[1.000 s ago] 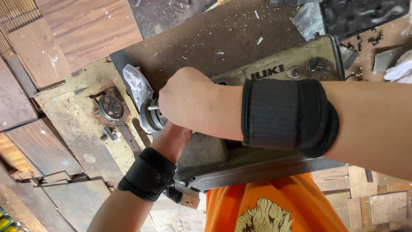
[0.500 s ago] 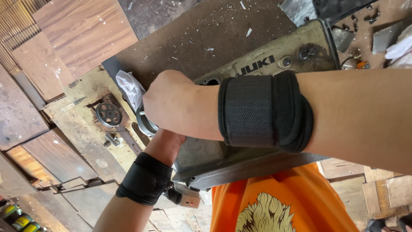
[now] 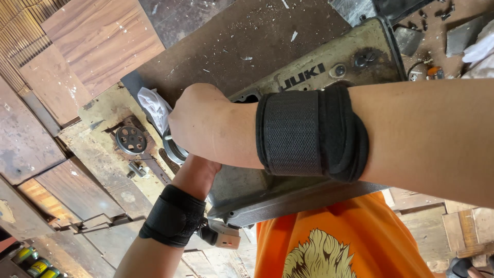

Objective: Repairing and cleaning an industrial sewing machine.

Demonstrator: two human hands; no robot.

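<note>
An old beige sewing machine head lies on a worn wooden table. My right hand, with a black wrist band, is closed in a fist at the machine's left end. A crumpled white cloth sticks out of this fist, which rests against the metal handwheel. My left hand comes up from below, also with a black wrist band. It reaches under the right hand to the handwheel, and its fingers are hidden.
A small round metal pulley and a loose bolt lie on the table left of the handwheel. Small metal parts are scattered at the top right. Wooden boards cover the floor to the left.
Both hands stay at the handwheel. The view has shifted, so the hands and machine sit further left and lower in the frame.
</note>
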